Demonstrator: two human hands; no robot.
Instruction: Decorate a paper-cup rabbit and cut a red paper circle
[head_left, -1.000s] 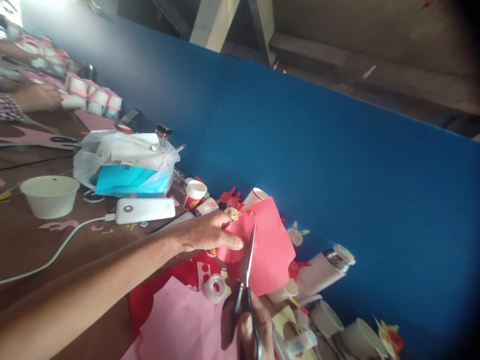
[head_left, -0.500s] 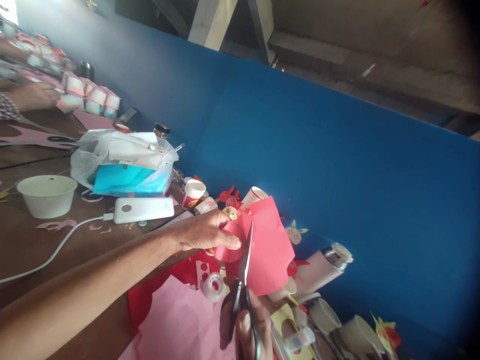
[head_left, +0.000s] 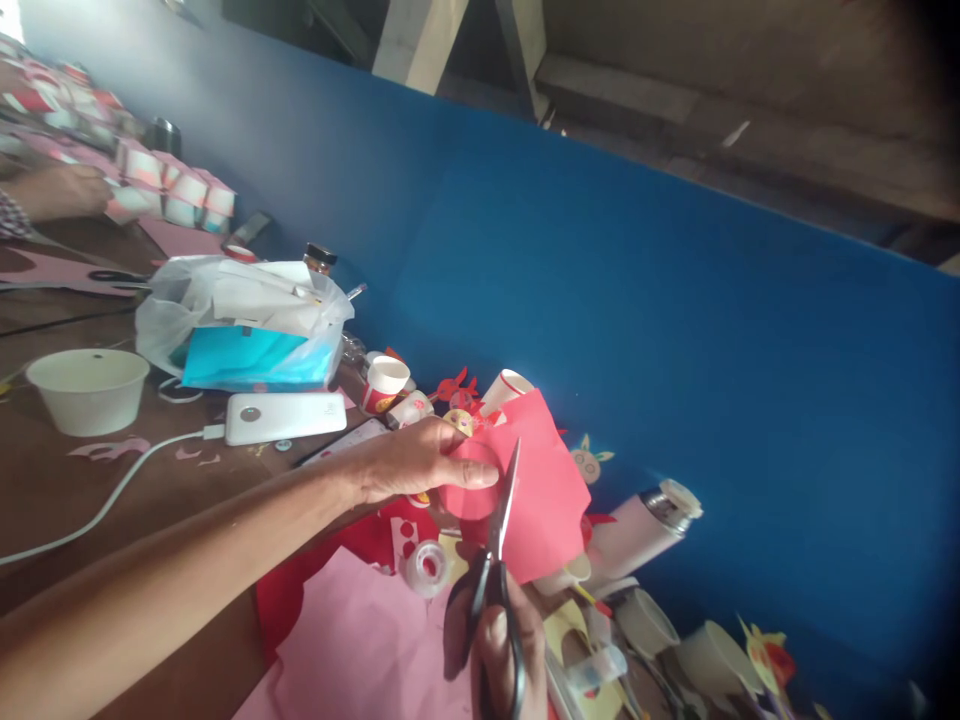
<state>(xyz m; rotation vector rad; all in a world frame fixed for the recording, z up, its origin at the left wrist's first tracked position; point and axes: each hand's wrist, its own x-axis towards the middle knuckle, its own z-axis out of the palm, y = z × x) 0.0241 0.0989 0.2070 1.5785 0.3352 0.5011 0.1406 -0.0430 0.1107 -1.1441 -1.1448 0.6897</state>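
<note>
My left hand (head_left: 431,462) is closed on a red sheet of paper (head_left: 551,490), thumb on top. Under the thumb lies a round red piece (head_left: 459,503); whether it is loose or part of the sheet I cannot tell. My right hand (head_left: 514,635) is wrapped round the black handles of a pair of scissors (head_left: 504,520). Their blades point up and look nearly together, lying over the sheet just right of my left thumb. Below the hands are a clear tape roll (head_left: 427,569) and a pink paper sheet (head_left: 360,640).
A white power bank (head_left: 289,420) with a cable, a white tub (head_left: 88,395) and a plastic bag (head_left: 247,310) stand left. A thermos (head_left: 637,530) and paper cups (head_left: 645,622) are on the right. Behind runs a blue partition (head_left: 600,300). Another person's hand (head_left: 64,192) works at far left.
My left thumb and the round red piece have shifted slightly right. The scissors have also moved a little to the right and tilt more that way.
</note>
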